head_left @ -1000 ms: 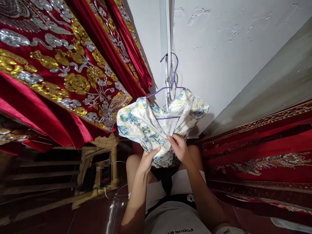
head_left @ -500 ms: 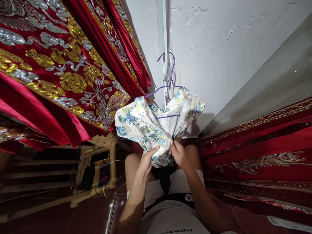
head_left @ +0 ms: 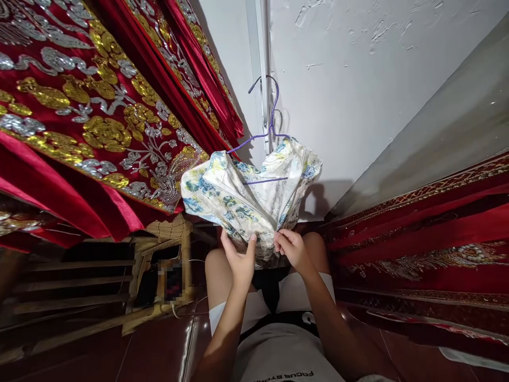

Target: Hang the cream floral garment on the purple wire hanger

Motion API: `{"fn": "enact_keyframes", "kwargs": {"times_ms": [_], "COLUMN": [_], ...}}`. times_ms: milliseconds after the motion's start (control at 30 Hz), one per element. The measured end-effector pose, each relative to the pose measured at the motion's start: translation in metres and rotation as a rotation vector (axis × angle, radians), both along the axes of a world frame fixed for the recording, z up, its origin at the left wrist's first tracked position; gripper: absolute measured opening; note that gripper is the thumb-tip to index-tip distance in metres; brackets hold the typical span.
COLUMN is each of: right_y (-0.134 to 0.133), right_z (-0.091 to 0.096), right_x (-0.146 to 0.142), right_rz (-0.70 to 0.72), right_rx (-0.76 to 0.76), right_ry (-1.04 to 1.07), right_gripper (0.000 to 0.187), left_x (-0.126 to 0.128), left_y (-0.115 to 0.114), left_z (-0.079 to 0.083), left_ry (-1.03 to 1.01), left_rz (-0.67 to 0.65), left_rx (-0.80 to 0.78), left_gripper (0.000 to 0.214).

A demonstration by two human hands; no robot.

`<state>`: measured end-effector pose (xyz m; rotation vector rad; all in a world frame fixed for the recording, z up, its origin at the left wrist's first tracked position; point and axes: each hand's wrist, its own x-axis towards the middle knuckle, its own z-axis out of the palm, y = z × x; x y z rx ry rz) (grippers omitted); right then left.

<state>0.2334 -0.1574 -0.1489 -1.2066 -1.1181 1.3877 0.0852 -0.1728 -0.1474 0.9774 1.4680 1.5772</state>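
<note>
A white floral blouse [head_left: 234, 204] with blue and yellow flowers and a deep V neck hangs before me on a purple wire hanger [head_left: 272, 114]. My right hand [head_left: 292, 248] is closed, pinching the fabric at the bottom of the V. At the blouse's lower left, my left hand [head_left: 240, 257] has its thumb on the front. Its forefinger shows at the left edge, and the other fingers are hidden behind the cloth. The lower part of the blouse is bunched and dark above my lap.
Red embroidered garments [head_left: 107, 132] hang at the left, and more red cloth [head_left: 421, 254] is at the right. A bamboo rack [head_left: 131, 318] with a phone [head_left: 173, 281] stands at lower left. Behind the hanger are a white wall [head_left: 338, 106] and a narrow upright pole [head_left: 264, 53].
My left hand has shifted a little left, and its thumb and forefinger have spread wider. My right hand still pinches the V. The view has shifted slightly.
</note>
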Motion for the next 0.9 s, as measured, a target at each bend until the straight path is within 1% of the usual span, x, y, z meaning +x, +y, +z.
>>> {"fn": "enact_keyframes", "kwargs": {"times_ms": [33,67,100,133,200,233,267,333,400,500,600,667,700,733,800,867,900], "right_y": [-0.001,-0.001,-0.002,-0.002,-0.002,-0.001,0.001,0.009,0.024,0.057,0.089,0.103,0.107,0.11,0.11,0.105,0.102], "right_z": [0.001,0.003,0.004,0.006,0.009,0.011,0.014,0.024,0.04,0.08,0.125,0.148,0.156,0.161,0.164,0.162,0.159], "right_x": [0.002,0.003,0.003,0.003,0.002,0.001,0.001,0.002,0.007,0.015,0.017,0.013,0.01,0.007,0.003,0.003,0.004], "right_rz": [0.012,0.024,0.038,0.057,0.108,0.125,0.135,0.134,0.111,0.035,-0.03,-0.053,-0.059,-0.064,-0.081,-0.103,-0.106], "right_rx": [-0.004,-0.008,-0.012,-0.013,-0.006,-0.002,0.0,0.0,0.005,0.08,0.148,0.216,0.246,0.272,0.301,0.315,0.317], "right_ry": [-0.003,-0.001,0.003,0.006,0.004,0.0,-0.003,0.001,0.027,0.082,0.107,0.164,0.183,0.192,0.188,0.166,0.146], "right_gripper": [0.044,0.043,0.041,0.04,0.04,0.04,0.04,0.04,0.039,0.037,0.032,0.03,0.031,0.031,0.033,0.033,0.033], "left_x": [0.002,0.004,0.007,0.011,0.018,0.021,0.023,0.024,0.024,0.025,0.029,0.032,0.033,0.033,0.032,0.029,0.027], "left_y": [-0.001,-0.001,-0.001,-0.001,0.0,0.002,0.003,0.006,0.008,0.01,0.013,0.016,0.017,0.019,0.024,0.032,0.037], "left_z": [-0.002,-0.004,-0.007,-0.011,-0.019,-0.022,-0.025,-0.031,-0.036,-0.049,-0.07,-0.084,-0.091,-0.096,-0.105,-0.108,-0.106], "left_ry": [0.125,0.232,0.302,0.317,0.255,0.211,0.176,0.155,0.184,0.286,0.416,0.467,0.482,0.496,0.531,0.566,0.583], "left_rz": [0.032,0.036,0.002,-0.078,-0.22,-0.264,-0.291,-0.307,-0.312,-0.335,-0.347,-0.338,-0.332,-0.332,-0.35,-0.387,-0.405], "left_rx": [0.075,0.138,0.174,0.17,0.111,0.079,0.055,0.044,0.072,0.154,0.31,0.382,0.398,0.406,0.432,0.455,0.461], "left_gripper": [0.078,0.075,0.068,0.058,0.032,0.023,0.019,0.02,0.022,0.027,0.03,0.03,0.03,0.03,0.03,0.03,0.03]}}
